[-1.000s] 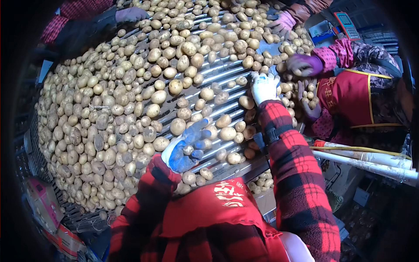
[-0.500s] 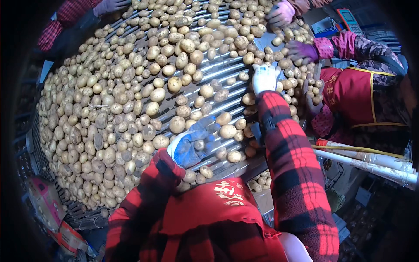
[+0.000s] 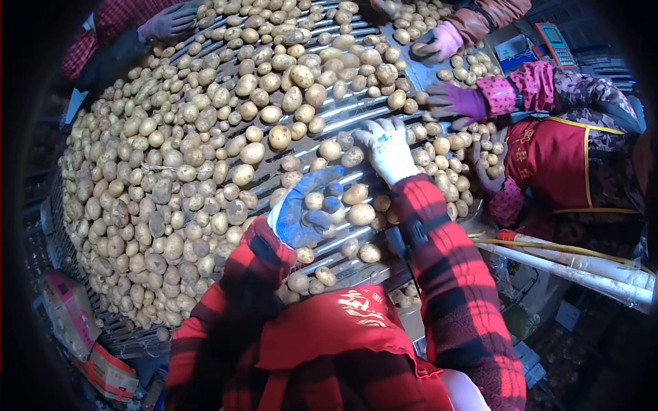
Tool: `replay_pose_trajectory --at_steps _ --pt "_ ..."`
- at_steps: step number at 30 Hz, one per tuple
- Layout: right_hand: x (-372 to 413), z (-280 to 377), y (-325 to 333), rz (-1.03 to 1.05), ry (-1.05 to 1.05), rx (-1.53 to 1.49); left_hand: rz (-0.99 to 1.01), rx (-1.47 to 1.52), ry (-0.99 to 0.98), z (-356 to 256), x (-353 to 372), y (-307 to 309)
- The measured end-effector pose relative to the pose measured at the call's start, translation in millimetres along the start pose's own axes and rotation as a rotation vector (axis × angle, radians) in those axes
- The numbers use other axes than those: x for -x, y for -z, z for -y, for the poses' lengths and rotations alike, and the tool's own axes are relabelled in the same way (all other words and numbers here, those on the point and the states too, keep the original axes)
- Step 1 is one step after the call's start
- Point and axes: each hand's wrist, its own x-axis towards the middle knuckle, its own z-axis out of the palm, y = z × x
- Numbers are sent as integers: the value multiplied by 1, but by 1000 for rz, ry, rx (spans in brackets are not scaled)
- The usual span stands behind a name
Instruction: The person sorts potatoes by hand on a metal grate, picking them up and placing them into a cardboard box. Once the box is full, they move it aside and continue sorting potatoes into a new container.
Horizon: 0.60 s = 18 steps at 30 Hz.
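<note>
My left hand (image 3: 296,218), in a blue-coated glove, is turned palm up with its fingers curled around a small potato (image 3: 314,201). Below it, several potatoes lie on the metal slats (image 3: 336,241). White-gloved, my right hand (image 3: 391,149) reaches over the slatted bed with its fingers stretched out, and nothing shows in it. Beside its fingertips are a potato (image 3: 352,157) and another potato (image 3: 330,150). A crowd of small potatoes (image 3: 442,164) lies just to the right of that hand.
A big heap of potatoes (image 3: 157,205) covers the left of the bed. Across and to the right, other people's gloved hands work: a grey glove (image 3: 168,22), a pink glove (image 3: 442,41), a purple glove (image 3: 459,104). White pipes (image 3: 576,267) jut in at right; cartons (image 3: 110,373) stand lower left.
My right hand has drawn back left and toward me from the small potatoes, its fingers now spread. My left hand has moved slightly up, its fingers curled more. The purple glove has shifted left.
</note>
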Motion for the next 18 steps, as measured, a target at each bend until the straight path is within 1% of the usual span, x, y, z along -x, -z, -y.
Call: replay_pose_trajectory --at_steps 1,2,3,5,6,7,9,10,11,13,14,15,16,17,18 --pt "-1 -13 -16 23 39 19 35 47 11 -3 1 1" --pt "-7 -15 -19 11 7 3 29 78 -8 -7 4 3" --pt "-16 -7 -8 28 -83 -59 -34 82 -54 -7 7 -4" --pt "-24 12 20 -28 -263 -398 -157 93 -138 -7 12 -28" --pt "-25 29 37 113 -428 -781 -136 136 -163 -9 11 -24" --pt "-36 53 77 274 -361 -990 -74 121 -130 -13 10 -16" --pt "-38 57 70 211 -227 -878 55 81 -60 -24 5 -5" --pt "-50 44 64 114 -210 -603 41 67 -78 -21 9 -22" --pt "-57 34 61 -34 -68 -246 27 54 -76 -21 11 -20" --pt "-68 -17 -18 -24 -396 45 -7 19 -77 -25 17 -18" --pt "-78 -33 -45 27 -417 152 20 93 -30 -27 19 -16" --pt "-90 -32 -51 79 -439 257 29 95 -37 -30 21 -11" --pt "-95 -33 -54 106 -506 267 38 97 -42 -31 22 -5" --pt "-95 -38 -51 13 -509 158 49 101 -47 -31 24 1" --pt "-92 -47 -48 -34 -525 31 83 164 -42 -28 25 -5"
